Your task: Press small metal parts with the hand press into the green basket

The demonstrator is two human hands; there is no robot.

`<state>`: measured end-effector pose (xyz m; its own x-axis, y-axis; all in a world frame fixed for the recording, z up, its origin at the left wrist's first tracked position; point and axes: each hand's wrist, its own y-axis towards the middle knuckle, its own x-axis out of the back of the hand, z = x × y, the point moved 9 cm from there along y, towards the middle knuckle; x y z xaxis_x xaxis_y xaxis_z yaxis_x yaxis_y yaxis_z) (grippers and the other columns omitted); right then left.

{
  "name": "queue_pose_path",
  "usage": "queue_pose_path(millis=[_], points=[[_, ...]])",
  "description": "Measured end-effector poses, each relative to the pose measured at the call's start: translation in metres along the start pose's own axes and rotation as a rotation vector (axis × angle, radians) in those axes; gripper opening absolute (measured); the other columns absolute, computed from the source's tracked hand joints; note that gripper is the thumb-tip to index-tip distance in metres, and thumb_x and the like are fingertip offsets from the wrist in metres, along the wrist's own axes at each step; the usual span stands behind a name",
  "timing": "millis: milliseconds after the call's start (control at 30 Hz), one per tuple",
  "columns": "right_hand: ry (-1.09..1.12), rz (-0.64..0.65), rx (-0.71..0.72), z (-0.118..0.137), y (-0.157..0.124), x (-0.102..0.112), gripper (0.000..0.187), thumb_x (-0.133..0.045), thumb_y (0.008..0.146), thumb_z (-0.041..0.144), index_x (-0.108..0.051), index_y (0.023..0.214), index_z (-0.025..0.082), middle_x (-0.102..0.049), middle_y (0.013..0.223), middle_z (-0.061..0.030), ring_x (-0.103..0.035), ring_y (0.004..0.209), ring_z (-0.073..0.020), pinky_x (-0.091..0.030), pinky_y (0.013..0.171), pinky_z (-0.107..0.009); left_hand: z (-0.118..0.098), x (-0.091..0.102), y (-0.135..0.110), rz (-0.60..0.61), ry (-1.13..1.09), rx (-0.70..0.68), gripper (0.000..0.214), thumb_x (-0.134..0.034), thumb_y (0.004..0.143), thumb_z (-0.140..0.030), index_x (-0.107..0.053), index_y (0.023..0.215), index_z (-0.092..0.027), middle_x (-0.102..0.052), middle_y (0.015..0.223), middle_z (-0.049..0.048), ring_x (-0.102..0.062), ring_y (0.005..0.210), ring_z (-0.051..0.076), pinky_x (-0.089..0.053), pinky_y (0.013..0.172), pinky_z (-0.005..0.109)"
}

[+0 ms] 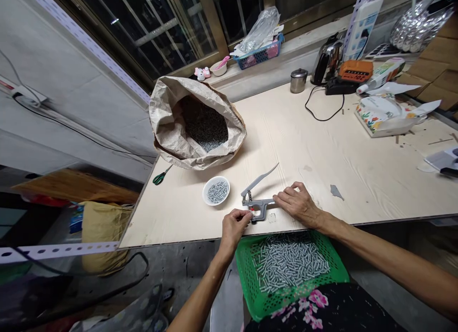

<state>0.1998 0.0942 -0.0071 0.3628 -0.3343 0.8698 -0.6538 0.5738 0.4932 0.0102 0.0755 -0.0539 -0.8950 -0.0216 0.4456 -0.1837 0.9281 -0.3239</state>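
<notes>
Lying on table [322, 150], press [258, 205] has upper lever raised. Left hand [234, 225] at press head, fingertips pinched together; whether small part is held, cannot tell. Right hand [298, 204] laid over press handle, fingers half bent, not wrapped. Bowl [216, 190] of pins just left of press; sack [171, 131] beyond; basket [250, 294] below.

Front of hand press [258, 205] — covered by left hand [234, 225] fingertips; any piece held there is too small to tell. Below the press, floral cloth [317, 301] hides the green basket [246, 270] near rim.
</notes>
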Motion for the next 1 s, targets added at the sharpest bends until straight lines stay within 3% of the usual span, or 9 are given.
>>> queue_pose_path(millis=[167,367,533,800,1000], points=[[0.017,0.012,-0.016,-0.001,0.002,0.0,0.029,-0.034,0.096,0.011,-0.061,0.096,0.023,-0.061,0.075,-0.0009,-0.043,0.074,-0.0165,-0.025,0.079,-0.037,0.004,-0.004,0.007,0.036,0.074,0.014,0.032,-0.066,0.066,-0.043,-0.07,0.073,-0.012,-0.066,0.069,0.0042,-0.056,0.063,0.013,-0.041,0.057,0.022],[0.011,0.012,0.004,0.0,0.003,-0.006,0.027,-0.038,0.096,0.014,-0.059,0.079,0.02,-0.057,0.071,-0.001,-0.041,0.074,-0.0166,-0.024,0.079,-0.036,0.011,-0.017,0.013,0.325,0.104,0.218,0.031,-0.069,0.062,-0.043,-0.064,0.061,-0.013,-0.044,0.04,-0.0071,-0.033,0.039,0.005,-0.025,0.043,0.02],[0.066,0.053,0.017,0.002,0.003,-0.013,0.026,-0.041,0.096,0.018,-0.056,0.075,0.019,-0.057,0.07,0.0,-0.042,0.074,-0.0163,-0.024,0.077,-0.036,0.019,-0.025,0.007,0.494,0.165,0.39,0.03,-0.071,0.064,-0.039,-0.056,0.051,-0.015,-0.049,0.037,-0.0052,-0.034,0.033,0.005,-0.022,0.038,0.019],[0.131,0.121,-0.022,0.001,0.003,-0.017,0.02,-0.046,0.094,0.019,-0.058,0.078,0.02,-0.06,0.074,-0.0006,-0.044,0.077,-0.0172,-0.022,0.074,-0.036,0.019,-0.029,-0.008,0.486,0.153,0.491,0.03,-0.072,0.066,-0.037,-0.055,0.053,-0.016,-0.057,0.043,-0.0024,-0.053,0.039,0.009,-0.041,0.044,0.02],[0.155,0.169,-0.077,0.0,0.002,-0.021,0.02,-0.047,0.093,0.021,-0.059,0.077,0.019,-0.062,0.077,-0.0015,-0.045,0.077,-0.0175,-0.022,0.071,-0.035,0.018,-0.029,-0.013,0.432,0.124,0.511,0.031,-0.073,0.065,-0.038,-0.054,0.058,-0.016,-0.059,0.044,-0.0019,-0.055,0.041,0.01,-0.044,0.046,0.02]])
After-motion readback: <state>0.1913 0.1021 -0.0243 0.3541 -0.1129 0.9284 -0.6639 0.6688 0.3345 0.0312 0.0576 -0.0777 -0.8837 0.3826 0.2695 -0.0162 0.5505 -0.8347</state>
